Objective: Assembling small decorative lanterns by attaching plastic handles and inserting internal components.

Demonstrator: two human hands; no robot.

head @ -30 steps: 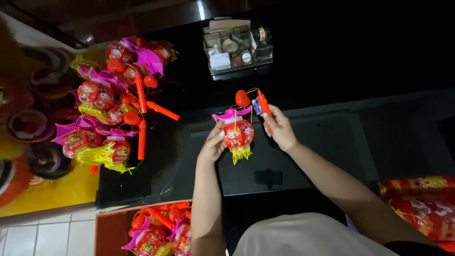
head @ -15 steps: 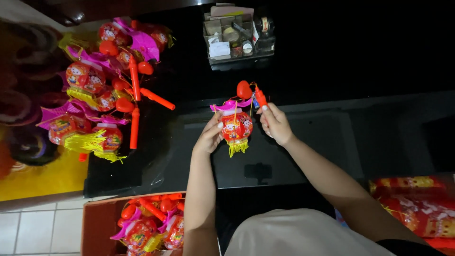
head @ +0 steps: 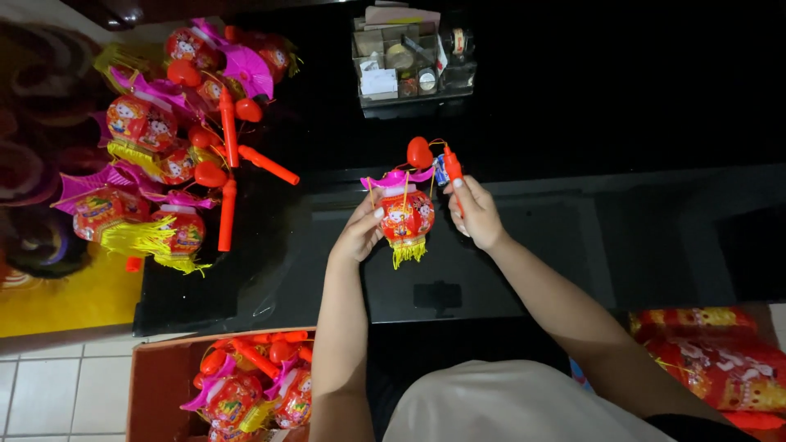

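My left hand point(head: 360, 232) grips the side of a small red toy lantern point(head: 407, 217) with a pink top and a yellow fringe, held above the black table point(head: 573, 245). My right hand point(head: 475, 213) holds the lantern's red stick handle point(head: 453, 168), which points away from me. A red heart-shaped piece point(head: 419, 152) sits at the top, between handle and lantern.
A heap of similar lanterns with red handles point(head: 176, 147) covers the table's left end. A clear organiser box point(head: 409, 61) with small items stands at the back. A cardboard box of lanterns point(head: 246, 389) sits on the floor lower left; red packaging point(head: 712, 360) lies lower right.
The view has shifted a little; the lantern and both hands stay together over the table, with the handle still in my right hand.
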